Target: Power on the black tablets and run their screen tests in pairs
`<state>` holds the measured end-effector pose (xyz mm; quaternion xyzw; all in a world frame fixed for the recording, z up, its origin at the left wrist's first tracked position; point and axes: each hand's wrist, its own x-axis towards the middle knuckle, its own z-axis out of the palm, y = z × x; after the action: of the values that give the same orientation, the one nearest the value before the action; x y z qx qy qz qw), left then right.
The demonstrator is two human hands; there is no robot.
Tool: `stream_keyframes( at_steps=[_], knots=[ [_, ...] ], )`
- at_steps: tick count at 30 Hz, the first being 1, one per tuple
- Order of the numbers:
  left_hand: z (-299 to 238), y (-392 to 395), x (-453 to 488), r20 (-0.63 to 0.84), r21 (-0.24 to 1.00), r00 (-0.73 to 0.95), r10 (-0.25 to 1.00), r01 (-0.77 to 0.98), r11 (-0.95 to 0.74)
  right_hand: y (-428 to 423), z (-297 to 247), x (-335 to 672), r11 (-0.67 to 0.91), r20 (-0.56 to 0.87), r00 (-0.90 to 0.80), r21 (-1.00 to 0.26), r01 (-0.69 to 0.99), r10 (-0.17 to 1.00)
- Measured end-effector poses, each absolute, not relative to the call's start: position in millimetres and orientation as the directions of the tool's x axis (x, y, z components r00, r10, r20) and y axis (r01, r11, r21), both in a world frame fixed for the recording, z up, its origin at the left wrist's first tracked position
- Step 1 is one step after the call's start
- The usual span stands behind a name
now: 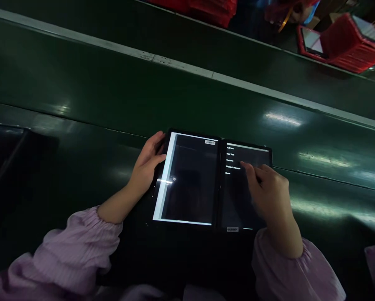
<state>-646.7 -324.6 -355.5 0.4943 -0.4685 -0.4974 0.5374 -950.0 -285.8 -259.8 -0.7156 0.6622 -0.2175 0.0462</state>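
Two tablets lie side by side in front of me, both with lit screens. The left tablet [192,179] shows a dark panel with a white strip down its left side and a small barcode sticker at the top right. My left hand [149,163] grips this tablet's upper left edge, thumb on the front and fingers partly hidden behind. On the right tablet [237,198] there is a short text menu, including "Full Test" and "Change Language". My right hand [265,184] is over that screen, index finger stretched to the menu text and other fingers curled, holding nothing.
A green work surface [112,88] runs across, with a pale strip [181,65] along it. Beyond lie red-wrapped stacks [347,46] and red items [202,8]. Another person's hand [297,12] shows at the top right. A dark flat object [2,150] sits at left.
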Motion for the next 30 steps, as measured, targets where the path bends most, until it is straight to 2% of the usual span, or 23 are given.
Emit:
stream_keyframes(
  at_steps=[6,12,21,25,30],
  knots=[
    [-362,-350,-650,0.012,0.995,0.109,-0.994,0.092,0.022,-285,-253,-965,-0.202,0.346,0.077,-0.342,-0.918,-0.935],
    [-357,-353,-652,-0.023,1.0,0.111,-0.994,0.02,-0.021,-281,-251,-972,-0.213,0.383,0.068,-0.35,-0.912,-0.921],
    [-354,-350,-653,-0.043,0.995,0.153,-0.987,0.092,-0.029,-279,-246,-967,-0.171,0.228,0.07,-0.464,-0.869,-0.971],
    [-360,-350,-652,0.012,0.996,0.137,-0.99,0.082,0.023,-279,-248,-960,-0.242,0.173,0.178,-0.507,-0.827,-0.969],
    [-366,-352,-649,0.032,0.992,0.117,-0.993,0.116,0.046,-277,-259,-946,-0.379,0.127,0.367,-0.503,-0.777,-0.921]
  ],
)
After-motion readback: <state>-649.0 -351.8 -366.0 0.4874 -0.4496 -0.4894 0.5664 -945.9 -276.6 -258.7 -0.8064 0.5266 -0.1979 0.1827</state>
